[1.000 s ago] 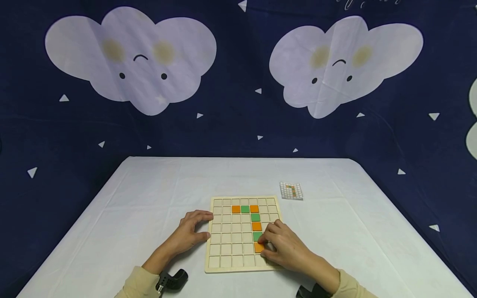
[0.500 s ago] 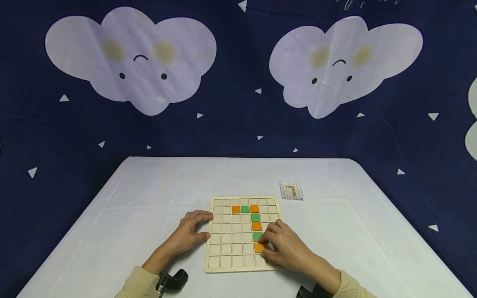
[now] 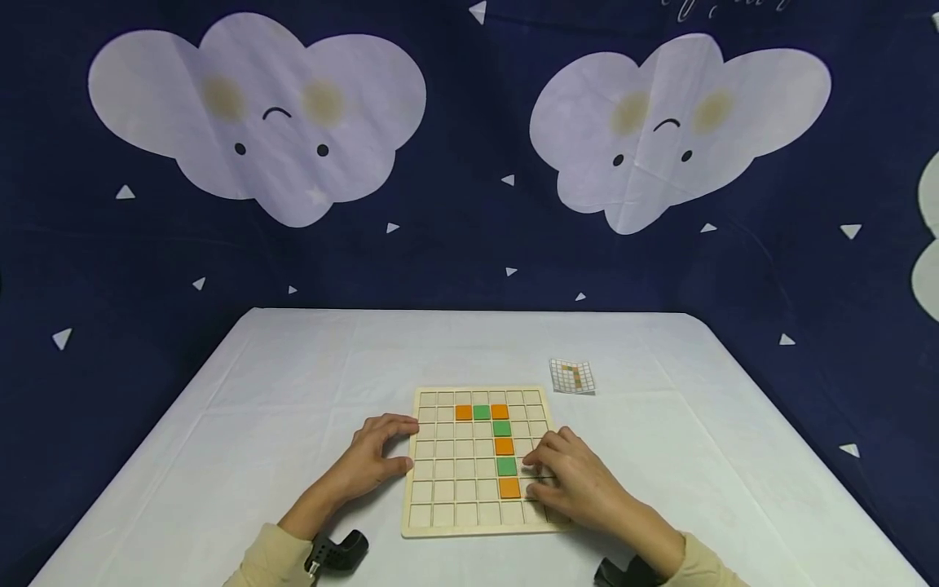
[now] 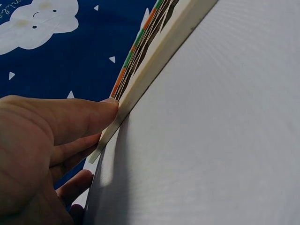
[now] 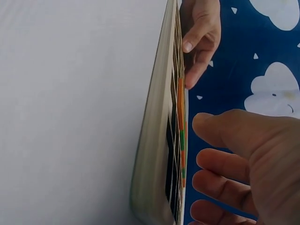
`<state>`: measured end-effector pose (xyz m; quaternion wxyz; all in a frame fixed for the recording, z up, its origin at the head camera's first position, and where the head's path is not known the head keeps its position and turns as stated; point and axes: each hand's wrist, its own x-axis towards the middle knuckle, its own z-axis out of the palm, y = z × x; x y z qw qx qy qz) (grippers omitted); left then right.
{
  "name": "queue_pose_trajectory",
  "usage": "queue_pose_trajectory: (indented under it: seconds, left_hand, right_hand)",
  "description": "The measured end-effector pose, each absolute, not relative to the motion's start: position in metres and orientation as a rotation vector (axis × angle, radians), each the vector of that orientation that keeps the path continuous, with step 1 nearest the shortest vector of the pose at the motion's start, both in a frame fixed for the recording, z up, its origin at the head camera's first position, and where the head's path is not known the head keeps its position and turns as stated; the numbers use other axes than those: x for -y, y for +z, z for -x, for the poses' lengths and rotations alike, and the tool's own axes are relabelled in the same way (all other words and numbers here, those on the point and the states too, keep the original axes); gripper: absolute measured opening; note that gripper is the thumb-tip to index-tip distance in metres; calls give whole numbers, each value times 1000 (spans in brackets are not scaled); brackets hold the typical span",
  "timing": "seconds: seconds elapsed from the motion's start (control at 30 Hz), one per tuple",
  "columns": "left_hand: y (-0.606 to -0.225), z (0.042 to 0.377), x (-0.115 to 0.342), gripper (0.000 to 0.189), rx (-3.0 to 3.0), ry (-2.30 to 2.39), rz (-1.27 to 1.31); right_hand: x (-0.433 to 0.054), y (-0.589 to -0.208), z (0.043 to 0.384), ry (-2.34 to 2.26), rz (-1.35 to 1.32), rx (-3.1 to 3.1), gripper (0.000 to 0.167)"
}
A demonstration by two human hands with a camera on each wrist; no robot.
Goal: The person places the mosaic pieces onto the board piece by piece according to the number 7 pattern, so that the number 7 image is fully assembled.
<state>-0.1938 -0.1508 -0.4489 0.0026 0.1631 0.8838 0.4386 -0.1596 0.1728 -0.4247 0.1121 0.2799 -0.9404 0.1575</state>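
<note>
A pale wooden grid board [image 3: 455, 491] lies on the table, with orange and green square tiles in several of its cells. From a short row of orange, green and orange near the far side, a column of alternating tiles runs toward me, its nearest an orange tile [image 3: 509, 487] behind which sits a green tile [image 3: 506, 466]. My left hand [image 3: 372, 456] rests thumb and fingertips at the board's left edge; its thumb [image 4: 89, 115] touches the rim in the left wrist view. Over the board's right part is my right hand [image 3: 579, 481], fingers loosely bent, holding nothing, apart from the tiles.
Beyond the board's far right corner lies a small printed card [image 3: 573, 377] with a similar grid pattern. A white cloth covers the table [image 3: 242, 456]. Behind it hangs a dark blue curtain [image 3: 469, 244] with clouds. Black wrist devices [image 3: 337, 552] sit at both wrists.
My right hand has let go of the nearest orange tile and drawn back to the right, leaving that tile in its cell. My left hand stays at the board's edge.
</note>
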Motion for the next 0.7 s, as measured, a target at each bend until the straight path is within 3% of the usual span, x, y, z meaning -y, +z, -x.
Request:
queue_pose_trajectory:
  seconds: [0.7]
  left_hand:
    - [-443, 192, 158, 46, -2737, 1404, -516]
  right_hand:
    - [-192, -422, 169, 492, -681, 2698, 28]
